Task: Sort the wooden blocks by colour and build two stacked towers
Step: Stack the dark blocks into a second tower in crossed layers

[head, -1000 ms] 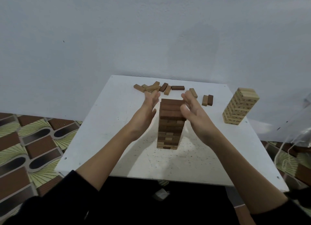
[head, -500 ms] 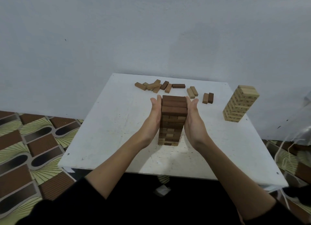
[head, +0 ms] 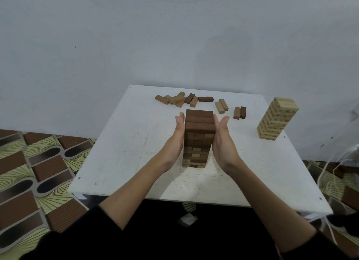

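The step in hand looks like squaring up the brown tower (head: 199, 141) with flat palms. To do it well, press evenly from both sides at once, light enough that no layer slides out the far or near face, then check the other two faces the same way. Ease both palms off together so neither drags a block along.

The left hand (head: 177, 132) lies flat along the tower's left face, fingers straight and together, apparently touching it. The right hand (head: 222, 137) mirrors it on the right face, fingers straight, thumb lifted a little; whether its palm touches or stands just off the wood I cannot tell. Neither hand grips anything. The tower stands upright between them, near the middle of the desk (head: 120, 152), its top just above the fingertips.

Behind it, near the far edge, loose blocks (head: 184, 100) of mixed brown shades lie scattered, well apart from the hands, probably not yet stacked. The pale tower (head: 276, 121) stands at the far right of the desk, untouched
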`<state>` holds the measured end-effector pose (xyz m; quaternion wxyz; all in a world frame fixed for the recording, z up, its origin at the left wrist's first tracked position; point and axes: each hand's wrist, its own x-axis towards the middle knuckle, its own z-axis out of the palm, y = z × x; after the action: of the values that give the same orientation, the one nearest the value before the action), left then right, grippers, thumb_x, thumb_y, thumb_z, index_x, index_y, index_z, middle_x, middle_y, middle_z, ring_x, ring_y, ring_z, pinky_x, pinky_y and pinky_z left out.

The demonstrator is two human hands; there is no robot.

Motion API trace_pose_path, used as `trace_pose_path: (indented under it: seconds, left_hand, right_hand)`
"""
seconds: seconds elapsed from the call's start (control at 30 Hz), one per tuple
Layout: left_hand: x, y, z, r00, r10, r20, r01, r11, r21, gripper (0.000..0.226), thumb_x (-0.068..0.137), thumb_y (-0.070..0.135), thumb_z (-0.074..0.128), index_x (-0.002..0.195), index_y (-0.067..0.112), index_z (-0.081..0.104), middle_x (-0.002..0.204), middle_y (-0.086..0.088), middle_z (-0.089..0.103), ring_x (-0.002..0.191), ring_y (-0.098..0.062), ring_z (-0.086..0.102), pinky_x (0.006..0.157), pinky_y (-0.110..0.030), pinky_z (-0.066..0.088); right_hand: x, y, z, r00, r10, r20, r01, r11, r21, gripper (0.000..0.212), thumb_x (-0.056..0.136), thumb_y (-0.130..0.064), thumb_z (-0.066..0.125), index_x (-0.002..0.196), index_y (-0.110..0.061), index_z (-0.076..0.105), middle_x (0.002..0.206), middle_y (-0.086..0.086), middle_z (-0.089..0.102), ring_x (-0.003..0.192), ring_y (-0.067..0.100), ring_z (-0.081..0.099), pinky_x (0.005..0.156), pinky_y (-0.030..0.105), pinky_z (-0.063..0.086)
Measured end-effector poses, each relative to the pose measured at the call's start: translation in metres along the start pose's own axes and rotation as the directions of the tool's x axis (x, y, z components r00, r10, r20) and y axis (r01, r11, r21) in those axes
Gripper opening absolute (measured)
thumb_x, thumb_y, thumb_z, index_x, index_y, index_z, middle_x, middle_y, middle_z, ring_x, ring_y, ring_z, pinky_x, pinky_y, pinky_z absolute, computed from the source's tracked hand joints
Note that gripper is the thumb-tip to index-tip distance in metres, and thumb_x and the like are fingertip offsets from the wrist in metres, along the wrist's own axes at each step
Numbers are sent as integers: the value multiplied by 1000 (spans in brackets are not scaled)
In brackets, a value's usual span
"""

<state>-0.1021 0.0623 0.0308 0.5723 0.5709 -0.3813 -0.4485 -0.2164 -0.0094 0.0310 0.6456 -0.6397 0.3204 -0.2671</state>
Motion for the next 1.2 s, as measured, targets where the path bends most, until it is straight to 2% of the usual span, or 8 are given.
trace_pose_path:
  seconds: [0.07,0.1,0.2,0.3,0.5,0.67,0.83,1.2]
  left_hand:
    - [-3,-3,-7,999,31,29,-35,990,140,118,59,93,41,151,31,0,156,19,6,143,0,7,117,-30,11]
    - [-2,-2,-11,998,53,29,-58,982,178,123,55,88,55,150,33,-1,155,20,6,142,1,8,116,-28,13]
    - [2,-1,-25,985,152,76,-164,969,185,112,57,51,78,141,44,4,153,13,20,141,1,20,119,-30,18]
    - [11,0,-35,979,178,95,-194,958,212,112,57,38,81,143,39,10,145,10,33,135,0,33,118,-38,24]
    - [21,8,-36,976,183,118,-206,953,221,114,57,28,84,146,34,13,135,0,45,127,-10,47,113,-46,32]
    - [24,11,-33,977,171,129,-197,954,226,111,61,12,82,147,32,14,127,-7,50,116,-14,55,107,-43,41]
    - [26,10,-33,978,167,121,-192,953,233,112,61,11,82,148,31,14,124,-11,53,115,-18,57,107,-44,41]
    - [28,4,-35,979,166,116,-189,954,231,113,60,17,84,148,35,15,121,-10,55,115,-21,56,109,-48,38]
  right_hand:
    - [0,5,-8,999,-31,44,35,995,-92,96,63,-95,21,144,-43,26,153,-11,27,143,14,20,118,50,13]
    - [0,5,-13,997,-54,51,60,991,-120,96,67,-91,30,147,-38,19,155,-11,22,144,13,18,118,47,13]
    - [2,-5,-28,987,-131,93,144,978,-152,95,71,-56,64,148,-31,15,153,-15,22,141,4,19,116,33,16]
    - [9,-9,-38,965,-183,190,224,947,-229,101,64,-40,76,145,-34,16,147,-15,30,137,0,26,118,37,16]
    - [20,-18,-42,947,-194,255,266,921,-286,107,60,-36,81,144,-32,16,139,-5,41,134,9,35,118,47,16]
    - [24,-22,-44,952,-174,252,252,914,-317,106,63,-21,80,146,-27,15,129,-4,47,131,9,38,119,40,15]
    - [27,-22,-44,953,-153,262,240,907,-345,105,70,-4,80,145,-31,12,129,-1,47,131,12,38,119,36,15]
    - [28,-16,-43,965,-124,231,197,924,-327,106,70,-3,79,146,-32,11,133,6,46,132,18,38,117,46,20]
